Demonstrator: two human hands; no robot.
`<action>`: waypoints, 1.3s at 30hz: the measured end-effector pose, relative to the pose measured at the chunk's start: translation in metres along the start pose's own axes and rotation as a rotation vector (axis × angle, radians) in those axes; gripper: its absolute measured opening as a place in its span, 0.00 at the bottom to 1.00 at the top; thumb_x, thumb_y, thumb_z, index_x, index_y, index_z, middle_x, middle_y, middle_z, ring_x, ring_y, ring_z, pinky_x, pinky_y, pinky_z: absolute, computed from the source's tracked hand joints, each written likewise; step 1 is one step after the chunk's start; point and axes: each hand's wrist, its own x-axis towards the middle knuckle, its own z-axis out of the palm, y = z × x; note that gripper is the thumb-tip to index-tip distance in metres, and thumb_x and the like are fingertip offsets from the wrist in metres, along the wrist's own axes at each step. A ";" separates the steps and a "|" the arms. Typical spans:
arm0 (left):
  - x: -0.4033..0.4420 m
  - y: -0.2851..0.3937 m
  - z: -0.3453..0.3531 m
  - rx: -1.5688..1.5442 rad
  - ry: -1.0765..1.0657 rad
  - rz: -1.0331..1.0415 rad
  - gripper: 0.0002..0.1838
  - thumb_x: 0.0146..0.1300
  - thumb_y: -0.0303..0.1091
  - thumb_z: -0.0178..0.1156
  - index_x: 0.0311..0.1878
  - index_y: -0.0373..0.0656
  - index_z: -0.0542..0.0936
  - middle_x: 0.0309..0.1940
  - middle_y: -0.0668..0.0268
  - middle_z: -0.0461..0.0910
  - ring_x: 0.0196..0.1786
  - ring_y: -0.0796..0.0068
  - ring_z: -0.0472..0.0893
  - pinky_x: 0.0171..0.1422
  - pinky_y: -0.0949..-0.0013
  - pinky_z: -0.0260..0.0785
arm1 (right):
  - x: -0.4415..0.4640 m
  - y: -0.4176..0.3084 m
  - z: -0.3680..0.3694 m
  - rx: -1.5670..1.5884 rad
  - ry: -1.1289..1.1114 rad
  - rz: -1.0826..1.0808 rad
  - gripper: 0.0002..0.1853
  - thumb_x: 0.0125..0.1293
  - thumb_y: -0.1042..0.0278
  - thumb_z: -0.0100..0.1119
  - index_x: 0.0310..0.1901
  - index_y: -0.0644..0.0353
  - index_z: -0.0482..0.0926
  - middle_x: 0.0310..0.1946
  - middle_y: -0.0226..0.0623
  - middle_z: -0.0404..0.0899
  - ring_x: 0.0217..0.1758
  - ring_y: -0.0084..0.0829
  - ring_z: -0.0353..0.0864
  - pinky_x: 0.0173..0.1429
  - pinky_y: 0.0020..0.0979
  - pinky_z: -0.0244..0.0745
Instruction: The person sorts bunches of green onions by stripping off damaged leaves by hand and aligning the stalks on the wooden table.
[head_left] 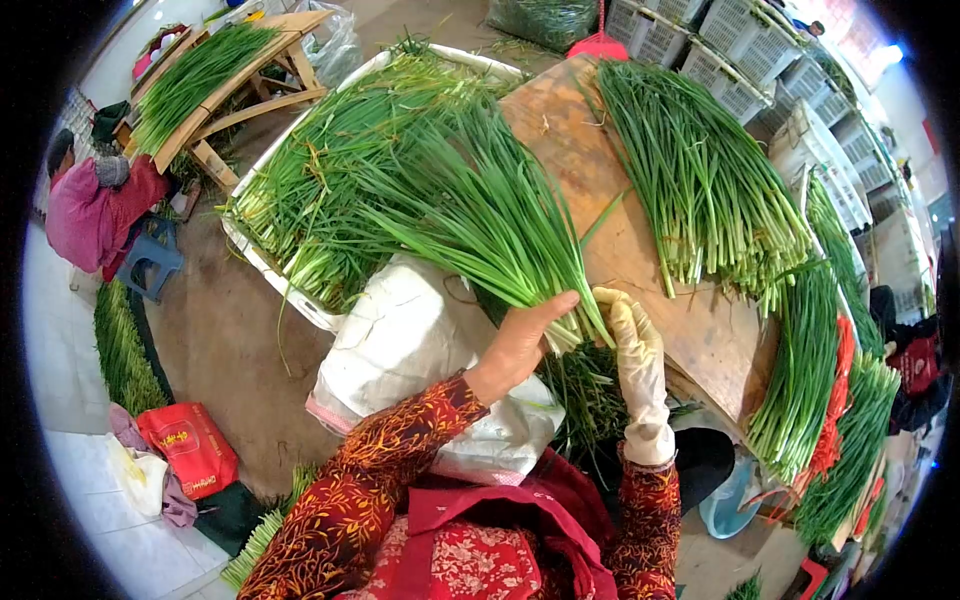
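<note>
My bare left hand (512, 350) is closed round the lower stems of a bunch of Chinese chives (490, 205), whose leaves fan out away from me. Beside it my right hand (638, 365), in a pale thin glove, has its fingers curled in a pinch at the stem ends on the bunch's right edge. A loose heap of chives (345, 165) fills a white crate (268, 275) at the left. To the right, a neater pile of chives (710, 170) lies on a wooden board (640, 245). Under my left hand a white sack (385, 335) covers my lap.
More chives (800, 370) line the board's right side, near a red strip (835, 400) and a blue basin (728, 500). A person in pink (90, 210) sits by a blue stool (155, 262) at far left. White crates (745, 45) are stacked behind. A red bag (188, 450) lies left.
</note>
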 end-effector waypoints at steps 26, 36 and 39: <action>0.005 -0.007 -0.011 0.104 -0.004 0.100 0.14 0.56 0.29 0.61 0.46 0.38 0.75 0.41 0.69 0.77 0.43 0.80 0.75 0.50 0.74 0.67 | 0.020 -0.001 0.005 -0.418 0.069 0.030 0.07 0.56 0.71 0.61 0.35 0.63 0.77 0.25 0.29 0.75 0.27 0.16 0.70 0.31 0.20 0.67; 0.003 -0.009 -0.003 -0.117 -0.003 -0.044 0.16 0.57 0.31 0.61 0.49 0.39 0.73 0.42 0.67 0.77 0.43 0.78 0.76 0.46 0.72 0.70 | 0.017 0.029 0.012 -0.102 0.226 -0.177 0.03 0.55 0.78 0.58 0.32 0.63 0.74 0.32 0.29 0.72 0.35 0.19 0.69 0.39 0.22 0.66; 0.004 -0.016 -0.006 -0.139 -0.048 -0.021 0.15 0.59 0.32 0.59 0.49 0.39 0.73 0.43 0.67 0.77 0.44 0.76 0.77 0.48 0.71 0.70 | 0.016 0.018 0.017 -0.373 0.151 -0.364 0.05 0.54 0.78 0.60 0.33 0.63 0.75 0.33 0.33 0.71 0.33 0.25 0.72 0.40 0.24 0.69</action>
